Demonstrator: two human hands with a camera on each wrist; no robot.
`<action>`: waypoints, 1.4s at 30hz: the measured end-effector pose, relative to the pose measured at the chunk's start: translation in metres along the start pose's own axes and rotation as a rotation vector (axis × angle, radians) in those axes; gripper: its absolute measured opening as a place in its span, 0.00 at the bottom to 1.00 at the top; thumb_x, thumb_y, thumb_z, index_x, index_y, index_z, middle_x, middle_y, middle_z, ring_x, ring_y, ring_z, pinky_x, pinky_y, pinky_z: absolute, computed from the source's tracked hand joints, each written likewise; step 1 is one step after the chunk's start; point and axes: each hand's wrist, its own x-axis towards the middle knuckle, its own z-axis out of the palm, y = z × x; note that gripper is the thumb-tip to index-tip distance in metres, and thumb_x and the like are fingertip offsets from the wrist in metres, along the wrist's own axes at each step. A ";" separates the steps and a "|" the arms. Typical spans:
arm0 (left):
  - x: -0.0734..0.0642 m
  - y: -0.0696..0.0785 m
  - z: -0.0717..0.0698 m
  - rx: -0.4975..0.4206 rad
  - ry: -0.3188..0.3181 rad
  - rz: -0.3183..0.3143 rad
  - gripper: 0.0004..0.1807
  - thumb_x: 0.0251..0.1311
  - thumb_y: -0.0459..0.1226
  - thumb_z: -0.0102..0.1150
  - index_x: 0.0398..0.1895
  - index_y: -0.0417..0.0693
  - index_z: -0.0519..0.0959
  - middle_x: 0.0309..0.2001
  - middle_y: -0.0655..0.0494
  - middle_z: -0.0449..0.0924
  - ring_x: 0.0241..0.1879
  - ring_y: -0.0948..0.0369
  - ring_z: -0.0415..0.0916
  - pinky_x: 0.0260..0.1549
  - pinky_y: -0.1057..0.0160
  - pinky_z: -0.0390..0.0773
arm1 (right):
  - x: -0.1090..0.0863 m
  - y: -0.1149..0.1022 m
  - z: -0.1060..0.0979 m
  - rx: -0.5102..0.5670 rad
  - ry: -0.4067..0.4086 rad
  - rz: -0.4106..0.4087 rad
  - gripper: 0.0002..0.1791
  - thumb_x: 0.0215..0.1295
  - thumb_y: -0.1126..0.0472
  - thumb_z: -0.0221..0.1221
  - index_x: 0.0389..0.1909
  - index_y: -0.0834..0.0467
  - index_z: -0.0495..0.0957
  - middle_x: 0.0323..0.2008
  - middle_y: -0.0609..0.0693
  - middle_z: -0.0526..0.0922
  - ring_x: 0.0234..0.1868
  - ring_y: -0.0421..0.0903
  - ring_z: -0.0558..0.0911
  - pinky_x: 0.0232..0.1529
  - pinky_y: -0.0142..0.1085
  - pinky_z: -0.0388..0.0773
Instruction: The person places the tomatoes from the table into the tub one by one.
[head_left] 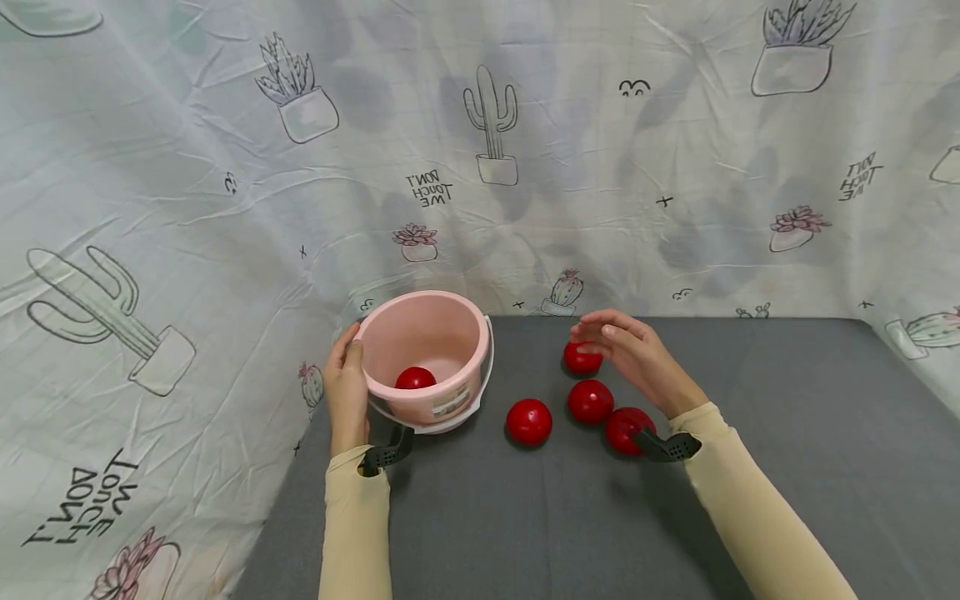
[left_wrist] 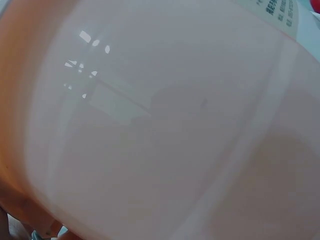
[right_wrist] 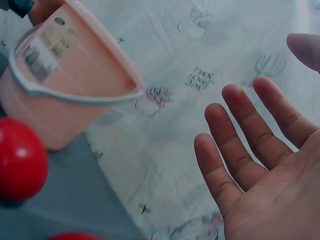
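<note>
Fingers (head_left: 617,319) of the right hand (head_left: 647,357), head view, are hovering loosely spread, empty, by the farthest of four red balls (head_left: 582,362) on the desk (head_left: 480,533); left hand (head_left: 347,392) is gripping the pink bucket (head_left: 423,321), one ball (head_left: 415,378) lying inside. Left wrist: bucket wall (left_wrist: 150,165) filling the view. Right wrist: palm showing bare. Apparently reaching between pickups; next move seemingly calling for closing round a ball.

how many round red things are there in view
5: one red thing inside the pink bucket; on the gray table, one nearest the bucket, one partly behind the right hand, one by the right wrist strap, one between those two. More may be hidden in the bucket.
</note>
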 end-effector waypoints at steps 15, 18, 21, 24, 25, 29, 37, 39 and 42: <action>0.002 -0.003 0.001 0.008 0.002 0.002 0.24 0.77 0.47 0.42 0.73 0.59 0.70 0.74 0.57 0.69 0.73 0.55 0.65 0.74 0.49 0.65 | -0.071 0.039 -0.032 0.071 0.080 -0.059 0.19 0.82 0.67 0.37 0.63 0.67 0.69 0.58 0.50 0.82 0.62 0.43 0.80 0.62 0.34 0.78; 0.004 -0.003 0.002 0.006 0.002 0.001 0.24 0.77 0.47 0.43 0.73 0.60 0.71 0.74 0.57 0.69 0.73 0.55 0.65 0.73 0.49 0.65 | -0.085 0.046 -0.039 0.065 0.103 -0.059 0.19 0.82 0.68 0.36 0.63 0.66 0.69 0.58 0.49 0.82 0.62 0.42 0.80 0.61 0.33 0.78; 0.004 -0.003 0.002 0.005 0.002 -0.001 0.24 0.77 0.46 0.43 0.73 0.59 0.71 0.74 0.56 0.69 0.73 0.55 0.65 0.74 0.49 0.65 | -0.095 0.054 -0.042 0.016 0.140 -0.040 0.19 0.81 0.68 0.37 0.64 0.69 0.68 0.58 0.47 0.82 0.62 0.40 0.80 0.61 0.32 0.78; 0.003 -0.004 0.001 0.010 0.008 -0.007 0.24 0.77 0.46 0.43 0.73 0.59 0.71 0.74 0.57 0.69 0.73 0.55 0.65 0.74 0.48 0.65 | -0.102 0.061 -0.043 -0.066 0.184 0.006 0.19 0.81 0.66 0.40 0.66 0.71 0.66 0.58 0.44 0.81 0.62 0.38 0.79 0.60 0.30 0.77; 0.003 -0.004 0.001 0.011 0.011 -0.007 0.24 0.77 0.46 0.43 0.73 0.59 0.71 0.74 0.57 0.69 0.73 0.55 0.65 0.74 0.48 0.65 | -0.103 0.064 -0.042 -0.092 0.198 0.029 0.20 0.81 0.65 0.41 0.66 0.71 0.66 0.59 0.43 0.81 0.62 0.38 0.79 0.60 0.29 0.77; 0.003 -0.004 0.001 0.007 0.011 -0.002 0.24 0.77 0.46 0.43 0.73 0.58 0.71 0.74 0.56 0.68 0.73 0.54 0.64 0.74 0.48 0.64 | -0.107 0.071 -0.039 -0.196 0.250 0.125 0.21 0.81 0.62 0.45 0.67 0.69 0.66 0.60 0.45 0.80 0.60 0.34 0.78 0.58 0.23 0.75; 0.002 -0.001 0.001 -0.005 0.006 0.004 0.24 0.77 0.45 0.42 0.73 0.58 0.71 0.74 0.56 0.68 0.74 0.55 0.64 0.74 0.49 0.64 | -0.108 0.077 -0.034 -0.376 0.294 0.207 0.22 0.78 0.56 0.52 0.64 0.66 0.71 0.55 0.45 0.83 0.54 0.31 0.78 0.53 0.23 0.74; 0.002 -0.001 0.000 -0.002 0.006 0.000 0.24 0.77 0.46 0.42 0.73 0.58 0.71 0.74 0.57 0.68 0.74 0.55 0.64 0.74 0.49 0.64 | -0.107 0.079 -0.034 -0.419 0.289 0.218 0.21 0.77 0.57 0.53 0.63 0.65 0.73 0.53 0.41 0.83 0.53 0.30 0.79 0.52 0.23 0.75; 0.002 -0.002 0.000 -0.004 0.004 -0.002 0.24 0.77 0.46 0.42 0.73 0.59 0.70 0.74 0.57 0.68 0.74 0.55 0.64 0.74 0.49 0.64 | -0.107 0.081 -0.033 -0.468 0.267 0.225 0.19 0.76 0.57 0.55 0.62 0.62 0.75 0.51 0.38 0.82 0.51 0.32 0.79 0.50 0.25 0.76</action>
